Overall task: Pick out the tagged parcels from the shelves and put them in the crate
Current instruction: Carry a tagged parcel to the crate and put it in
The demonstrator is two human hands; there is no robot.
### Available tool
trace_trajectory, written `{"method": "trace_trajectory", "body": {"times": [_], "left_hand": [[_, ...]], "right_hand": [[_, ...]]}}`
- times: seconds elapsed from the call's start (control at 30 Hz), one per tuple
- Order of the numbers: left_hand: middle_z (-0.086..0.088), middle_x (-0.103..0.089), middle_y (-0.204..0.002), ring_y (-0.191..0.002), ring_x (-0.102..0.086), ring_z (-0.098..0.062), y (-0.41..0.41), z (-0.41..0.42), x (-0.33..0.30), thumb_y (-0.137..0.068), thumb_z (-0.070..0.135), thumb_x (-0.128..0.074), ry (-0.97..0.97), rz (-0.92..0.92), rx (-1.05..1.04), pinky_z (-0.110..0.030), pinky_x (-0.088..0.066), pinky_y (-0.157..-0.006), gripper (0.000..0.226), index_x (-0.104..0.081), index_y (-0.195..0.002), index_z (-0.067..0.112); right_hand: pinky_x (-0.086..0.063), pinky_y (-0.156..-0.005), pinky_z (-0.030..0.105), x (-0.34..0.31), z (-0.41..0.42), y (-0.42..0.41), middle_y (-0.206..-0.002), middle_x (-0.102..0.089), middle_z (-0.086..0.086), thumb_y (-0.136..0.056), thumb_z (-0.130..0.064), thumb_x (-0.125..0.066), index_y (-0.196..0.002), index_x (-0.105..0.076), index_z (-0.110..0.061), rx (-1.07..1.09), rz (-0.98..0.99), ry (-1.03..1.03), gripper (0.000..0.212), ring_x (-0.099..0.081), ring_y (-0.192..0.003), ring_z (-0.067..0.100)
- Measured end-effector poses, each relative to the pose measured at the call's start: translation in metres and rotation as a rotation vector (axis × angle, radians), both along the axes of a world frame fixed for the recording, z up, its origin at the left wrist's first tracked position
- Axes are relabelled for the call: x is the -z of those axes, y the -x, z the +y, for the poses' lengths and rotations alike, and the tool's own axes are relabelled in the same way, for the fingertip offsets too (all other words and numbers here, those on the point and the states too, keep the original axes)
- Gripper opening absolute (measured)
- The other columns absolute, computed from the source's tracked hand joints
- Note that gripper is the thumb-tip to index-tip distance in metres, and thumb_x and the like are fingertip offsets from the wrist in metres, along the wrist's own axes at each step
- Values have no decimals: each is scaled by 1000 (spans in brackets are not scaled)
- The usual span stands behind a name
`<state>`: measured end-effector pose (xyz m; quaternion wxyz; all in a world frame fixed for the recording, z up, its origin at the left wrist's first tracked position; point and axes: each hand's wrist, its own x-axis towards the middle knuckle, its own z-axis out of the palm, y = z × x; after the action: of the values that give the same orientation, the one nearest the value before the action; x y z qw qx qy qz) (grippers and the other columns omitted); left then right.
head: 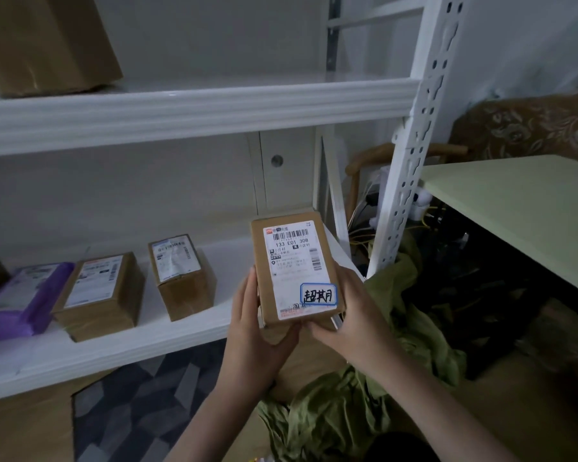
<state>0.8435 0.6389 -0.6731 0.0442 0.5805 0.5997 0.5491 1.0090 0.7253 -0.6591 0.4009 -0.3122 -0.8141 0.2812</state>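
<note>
Centre frame: both hands, left hand & right hand, grip tagged parcel; looks light, stiff cardboard, hold by sides.

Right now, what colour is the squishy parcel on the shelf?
Purple, seen in the head view: the soft parcel.

Counts: 1 tagged parcel, brown box with 1 blue-bordered tag, held up by 2 hands: left hand, right hand. Lower shelf: 2 brown label-topped boxes, 1 purple mailer bag. Upper shelf: 1 large carton. Shelf boards: 2.
</note>
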Motion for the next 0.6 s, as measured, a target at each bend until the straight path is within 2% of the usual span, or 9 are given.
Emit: {"method": "trace_trajectory", "body": {"times": [0.1, 0.2, 0.3, 0.4, 0.5, 0.6], "left_hand": [[4, -36, -156, -147, -33, -14, -8, -11, -20, -75, 19, -88, 29, 6, -7, -40, -40, -115, 103, -26, -157, 15], [3, -36, -156, -146, -34, -12, -19, -27, -53, -74, 19, -90, 56, 5, -21, -34, -39, -115, 105, -26, -157, 14], [3, -36, -155, -146, -33, -12, -33, -40, -93, -74, 16, -90, 92, 14, -33, -25, -36, -116, 105, -26, -157, 15], [1, -35, -155, -147, -32, -14, -45, -49, -140, -76, 16, -88, 120, 42, -31, -29, -36, -116, 103, -25, -157, 13], [2, -36, -155, -147, -32, -14, -55, -54, -191, -77, 18, -86, 148, 47, 0, -28, -36, -116, 99, -27, -157, 13], [2, -35, -157, -148, -29, -9, -59, -55, -234, -78, 21, -86, 180, 81, 22, -21, -32, -116, 97, -29, -156, 12]], "right_hand": [[-51, -101, 24, -21, -8, -9, -133, -50, -9, -73, -20, -88, -149, -41, -20, -5, -10, -16, 90, -52, -126, 0], [-48, -105, 22, -53, -20, -20, -136, -50, -9, -74, -21, -88, -150, -41, -19, -29, -8, 1, 89, -50, -130, 1], [-47, -107, 25, -93, -33, -32, -140, -48, -8, -76, -27, -87, -153, -37, -18, -49, -34, 32, 93, -48, -134, 3], [-49, -106, 25, -138, -43, -46, -140, -47, -9, -75, -29, -87, -155, -35, -19, -39, -53, 64, 96, -50, -132, 4], [-47, -106, 21, -185, -50, -58, -138, -48, -9, -75, -26, -87, -153, -37, -20, -25, -58, 76, 93, -52, -129, 2], [-47, -106, 21, -227, -55, -65, -134, -50, -10, -75, -23, -87, -149, -43, -20, -10, -43, 88, 86, -53, -127, 3]]}}
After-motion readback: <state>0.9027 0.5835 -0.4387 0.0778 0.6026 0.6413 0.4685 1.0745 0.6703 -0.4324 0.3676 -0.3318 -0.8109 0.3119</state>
